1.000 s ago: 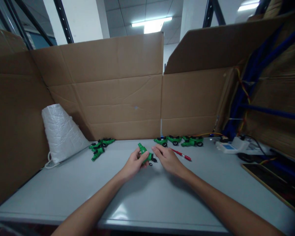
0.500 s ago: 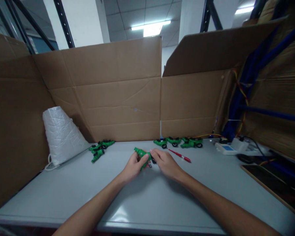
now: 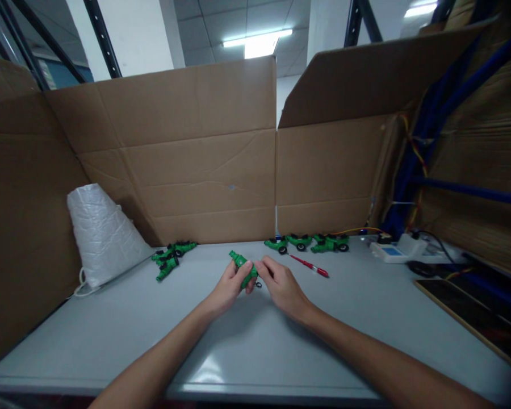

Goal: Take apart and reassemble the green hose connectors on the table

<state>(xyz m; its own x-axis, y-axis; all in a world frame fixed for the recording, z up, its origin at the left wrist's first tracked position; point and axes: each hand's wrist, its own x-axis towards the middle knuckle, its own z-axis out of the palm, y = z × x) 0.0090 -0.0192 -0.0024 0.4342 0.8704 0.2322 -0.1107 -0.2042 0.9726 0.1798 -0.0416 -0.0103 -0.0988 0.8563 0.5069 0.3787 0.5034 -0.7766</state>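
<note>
Head view: one cardboard wall point(image 3: 204, 165) stood beyond the grip. One table point(image 3: 251, 352) extended beneath it. One white bag point(image 3: 104, 236) stood well to its left. Left hand point(image 3: 229, 287), closed around one green toy point(image 3: 238, 259); right hand point(image 3: 284, 291), fingers bunched at the toy's right end, any pinch hidden. Other green toys lay beyond the grip, in a left group point(image 3: 167, 269) and a right group point(image 3: 298, 242). One red screwdriver point(image 3: 310, 265) lay to its right. One black ring point(image 3: 258, 284) showed just beside it.
</note>
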